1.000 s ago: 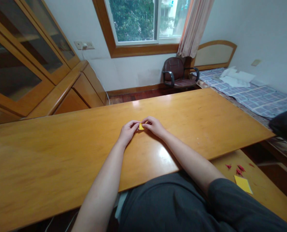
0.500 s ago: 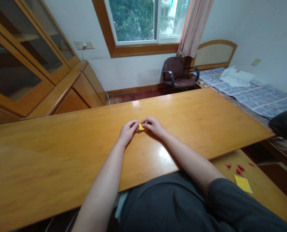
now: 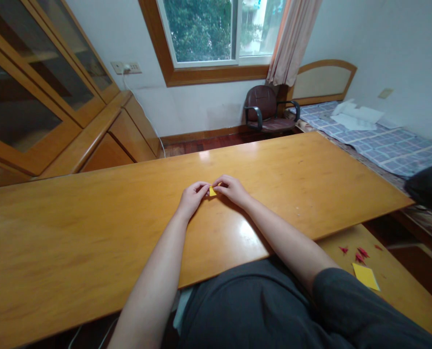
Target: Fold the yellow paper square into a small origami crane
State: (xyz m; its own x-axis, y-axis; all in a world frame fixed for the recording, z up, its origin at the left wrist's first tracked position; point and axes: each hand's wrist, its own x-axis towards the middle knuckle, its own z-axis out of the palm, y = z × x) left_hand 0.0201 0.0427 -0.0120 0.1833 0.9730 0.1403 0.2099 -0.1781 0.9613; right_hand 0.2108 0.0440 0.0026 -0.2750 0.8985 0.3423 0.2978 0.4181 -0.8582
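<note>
A small piece of folded yellow paper (image 3: 212, 192) is pinched between my two hands above the middle of the wooden table (image 3: 103, 232). My left hand (image 3: 193, 198) grips its left side with thumb and fingers. On the other side, my right hand (image 3: 230, 188) holds the upper right part, its fingertips close to those of the left. The fingers cover part of the paper, so its full folded shape is hidden.
On a lower wooden surface at the right lie several small red folded-paper pieces (image 3: 360, 255) and a yellow paper stack (image 3: 366, 277). A brown armchair (image 3: 263, 109) stands beyond the table, a bed (image 3: 379, 145) to the right, a glass-door cabinet (image 3: 67, 126) to the left.
The visible part of the yellow paper looks slightly narrower at its top, as the right fingers shift a little on it. The arms stay in place.
</note>
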